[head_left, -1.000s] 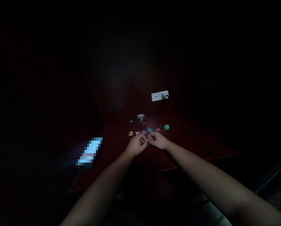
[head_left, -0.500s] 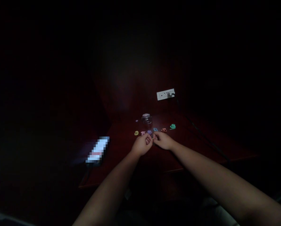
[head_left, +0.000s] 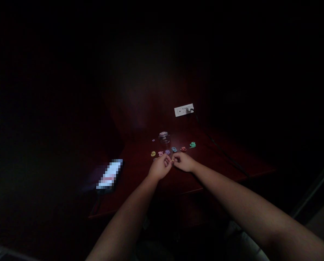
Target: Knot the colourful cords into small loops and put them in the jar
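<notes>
My left hand (head_left: 160,167) and my right hand (head_left: 183,162) meet over the table, fingertips pinched close together. Between them is a small yellowish elastic band (head_left: 172,160), gripped from both sides and partly hidden by the fingers. Just beyond the hands lies a row of small heaps of coloured elastic bands: yellow (head_left: 153,154), pink (head_left: 161,153), purple (head_left: 167,152), blue (head_left: 174,149), red (head_left: 183,149) and green (head_left: 192,144). A bluish bit peeks out beside my left hand, too covered to make out.
Behind the row stands a clear lidded jar (head_left: 164,138), with one small purple band (head_left: 153,140) to its left. A lit phone (head_left: 110,174) lies at the left of the dark red table (head_left: 135,192). A black cable (head_left: 221,148) runs from the wall socket (head_left: 184,110) along the right.
The view has shifted slightly, so the table things appear a little further left. Both hands stay together on the yellowish elastic band, and a bluish bit now shows beside my left hand.
</notes>
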`<state>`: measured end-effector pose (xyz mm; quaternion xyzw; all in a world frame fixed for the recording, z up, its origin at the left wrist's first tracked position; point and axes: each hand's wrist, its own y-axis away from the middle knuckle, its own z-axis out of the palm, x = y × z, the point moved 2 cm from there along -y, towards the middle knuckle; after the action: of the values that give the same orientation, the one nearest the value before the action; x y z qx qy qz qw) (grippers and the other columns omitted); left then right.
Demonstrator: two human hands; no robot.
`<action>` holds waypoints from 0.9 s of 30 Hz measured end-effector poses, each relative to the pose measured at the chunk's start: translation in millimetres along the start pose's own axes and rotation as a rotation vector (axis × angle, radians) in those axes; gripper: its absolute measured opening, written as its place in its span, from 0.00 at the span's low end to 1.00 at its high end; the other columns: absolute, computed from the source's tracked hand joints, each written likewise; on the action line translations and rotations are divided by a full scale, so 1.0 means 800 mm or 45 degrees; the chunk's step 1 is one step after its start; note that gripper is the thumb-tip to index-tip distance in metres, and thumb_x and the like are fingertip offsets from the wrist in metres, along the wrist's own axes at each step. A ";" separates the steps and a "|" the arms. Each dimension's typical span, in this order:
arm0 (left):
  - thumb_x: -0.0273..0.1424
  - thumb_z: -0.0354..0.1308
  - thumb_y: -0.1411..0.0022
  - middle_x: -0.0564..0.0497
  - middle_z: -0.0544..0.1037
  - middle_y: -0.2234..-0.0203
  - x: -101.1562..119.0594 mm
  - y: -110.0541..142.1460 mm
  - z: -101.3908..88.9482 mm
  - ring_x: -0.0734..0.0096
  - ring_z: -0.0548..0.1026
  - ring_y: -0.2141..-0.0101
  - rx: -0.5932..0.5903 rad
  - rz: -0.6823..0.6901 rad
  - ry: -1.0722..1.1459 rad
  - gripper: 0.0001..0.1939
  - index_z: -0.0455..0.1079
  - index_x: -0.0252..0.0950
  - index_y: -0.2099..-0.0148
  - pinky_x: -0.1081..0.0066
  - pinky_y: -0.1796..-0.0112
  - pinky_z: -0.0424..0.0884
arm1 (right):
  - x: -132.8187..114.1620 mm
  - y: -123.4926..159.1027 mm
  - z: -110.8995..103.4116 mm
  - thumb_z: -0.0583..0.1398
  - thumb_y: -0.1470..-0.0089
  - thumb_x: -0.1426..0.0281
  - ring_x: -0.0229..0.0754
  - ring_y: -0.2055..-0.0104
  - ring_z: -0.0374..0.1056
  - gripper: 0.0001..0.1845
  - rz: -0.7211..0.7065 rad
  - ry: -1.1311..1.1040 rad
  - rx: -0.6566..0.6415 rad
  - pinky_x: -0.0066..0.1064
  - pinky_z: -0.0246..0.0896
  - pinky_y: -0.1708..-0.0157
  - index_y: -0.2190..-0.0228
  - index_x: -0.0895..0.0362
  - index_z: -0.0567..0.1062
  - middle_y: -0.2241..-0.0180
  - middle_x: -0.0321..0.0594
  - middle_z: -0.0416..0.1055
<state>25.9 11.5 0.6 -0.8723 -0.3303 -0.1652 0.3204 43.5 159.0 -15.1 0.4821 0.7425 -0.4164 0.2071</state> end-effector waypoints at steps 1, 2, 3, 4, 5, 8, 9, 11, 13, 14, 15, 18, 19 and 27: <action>0.31 0.52 0.45 0.55 0.69 0.80 0.000 0.000 0.000 0.78 0.65 0.79 0.003 -0.001 -0.001 0.04 0.64 0.35 0.69 0.77 0.76 0.60 | 0.001 0.000 0.000 0.55 0.58 0.74 0.32 0.78 0.55 0.02 0.001 -0.004 0.007 0.24 0.50 0.76 0.79 0.59 0.66 0.80 0.31 0.60; 0.31 0.52 0.45 0.56 0.68 0.80 0.000 0.000 0.000 0.79 0.65 0.80 0.006 -0.001 0.000 0.04 0.64 0.35 0.69 0.78 0.76 0.60 | 0.003 0.000 0.000 0.55 0.58 0.74 0.32 0.78 0.55 0.02 0.004 -0.008 0.014 0.24 0.50 0.76 0.80 0.59 0.66 0.81 0.31 0.60; 0.31 0.52 0.45 0.56 0.68 0.80 0.000 0.000 0.000 0.79 0.65 0.80 0.010 -0.001 0.002 0.04 0.63 0.35 0.69 0.78 0.76 0.60 | 0.004 0.000 0.000 0.55 0.58 0.74 0.32 0.78 0.55 0.02 0.009 -0.013 0.022 0.23 0.50 0.76 0.80 0.59 0.66 0.81 0.31 0.60; 0.31 0.52 0.45 0.56 0.68 0.80 0.000 -0.001 0.000 0.79 0.65 0.80 0.014 0.001 0.005 0.04 0.63 0.35 0.70 0.78 0.76 0.60 | 0.006 0.000 0.000 0.55 0.58 0.74 0.31 0.78 0.54 0.02 0.013 -0.018 0.029 0.23 0.50 0.77 0.80 0.59 0.66 0.81 0.31 0.60; 0.31 0.52 0.45 0.56 0.69 0.79 0.000 -0.001 0.000 0.79 0.65 0.80 0.017 0.003 0.010 0.04 0.63 0.35 0.70 0.78 0.76 0.60 | 0.007 0.000 0.000 0.55 0.58 0.74 0.31 0.78 0.54 0.02 0.018 -0.023 0.035 0.23 0.50 0.77 0.80 0.59 0.66 0.81 0.31 0.60; 0.30 0.52 0.45 0.55 0.69 0.79 -0.002 -0.001 0.001 0.79 0.65 0.79 0.025 0.011 0.030 0.04 0.64 0.35 0.69 0.78 0.75 0.61 | 0.009 0.000 0.000 0.55 0.58 0.74 0.31 0.79 0.54 0.02 0.025 -0.035 0.043 0.23 0.49 0.78 0.79 0.59 0.65 0.82 0.31 0.60; 0.30 0.52 0.45 0.55 0.69 0.79 -0.003 -0.001 0.001 0.80 0.65 0.79 0.027 0.013 0.037 0.04 0.64 0.35 0.69 0.78 0.75 0.61 | 0.009 0.000 -0.001 0.55 0.58 0.74 0.31 0.79 0.54 0.02 0.027 -0.037 0.044 0.23 0.49 0.78 0.79 0.59 0.65 0.82 0.31 0.60; 0.30 0.52 0.46 0.55 0.69 0.79 -0.005 -0.001 0.002 0.80 0.65 0.79 0.030 0.016 0.053 0.04 0.64 0.35 0.68 0.78 0.75 0.61 | 0.008 0.001 -0.002 0.55 0.58 0.74 0.31 0.79 0.54 0.02 0.031 -0.041 0.044 0.23 0.49 0.78 0.78 0.59 0.66 0.82 0.31 0.60; 0.30 0.53 0.46 0.55 0.70 0.78 -0.006 -0.001 0.003 0.80 0.65 0.79 0.027 0.020 0.073 0.05 0.65 0.34 0.68 0.79 0.75 0.62 | 0.007 0.001 -0.003 0.55 0.57 0.73 0.31 0.79 0.54 0.03 0.036 -0.046 0.046 0.23 0.49 0.78 0.78 0.59 0.65 0.82 0.31 0.60; 0.30 0.53 0.46 0.54 0.70 0.78 -0.006 -0.001 0.004 0.80 0.66 0.78 0.023 0.023 0.083 0.05 0.66 0.34 0.67 0.79 0.75 0.62 | 0.007 0.001 -0.003 0.55 0.56 0.72 0.31 0.79 0.54 0.03 0.039 -0.048 0.047 0.23 0.49 0.78 0.78 0.59 0.65 0.82 0.31 0.60; 0.30 0.53 0.46 0.54 0.71 0.77 -0.006 -0.001 0.004 0.80 0.66 0.78 0.017 0.026 0.094 0.05 0.66 0.34 0.67 0.79 0.75 0.62 | 0.007 0.002 -0.003 0.55 0.56 0.71 0.31 0.79 0.54 0.04 0.043 -0.048 0.049 0.23 0.49 0.79 0.78 0.59 0.65 0.82 0.31 0.60; 0.30 0.53 0.46 0.53 0.72 0.75 -0.007 -0.002 0.006 0.80 0.67 0.78 0.002 0.034 0.117 0.06 0.67 0.34 0.65 0.79 0.74 0.63 | 0.007 0.001 -0.004 0.56 0.55 0.70 0.32 0.79 0.54 0.05 0.055 -0.045 0.054 0.23 0.48 0.79 0.78 0.59 0.65 0.81 0.32 0.60; 0.30 0.53 0.46 0.53 0.72 0.75 -0.008 -0.002 0.006 0.80 0.67 0.78 0.000 0.034 0.122 0.06 0.68 0.34 0.66 0.79 0.74 0.63 | 0.007 0.001 -0.004 0.56 0.55 0.70 0.32 0.79 0.54 0.05 0.057 -0.042 0.057 0.23 0.48 0.79 0.78 0.59 0.65 0.81 0.32 0.61; 0.30 0.52 0.46 0.53 0.71 0.78 -0.016 -0.003 0.007 0.79 0.67 0.77 0.034 -0.007 0.130 0.05 0.67 0.34 0.68 0.79 0.75 0.63 | 0.006 0.003 -0.001 0.55 0.59 0.74 0.32 0.78 0.55 0.02 0.044 -0.081 0.020 0.23 0.50 0.78 0.79 0.59 0.65 0.81 0.32 0.61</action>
<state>15.5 10.4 -8.7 -0.8575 -0.3182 -0.2057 0.3481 43.9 162.7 -19.3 0.4831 0.7238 -0.4335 0.2341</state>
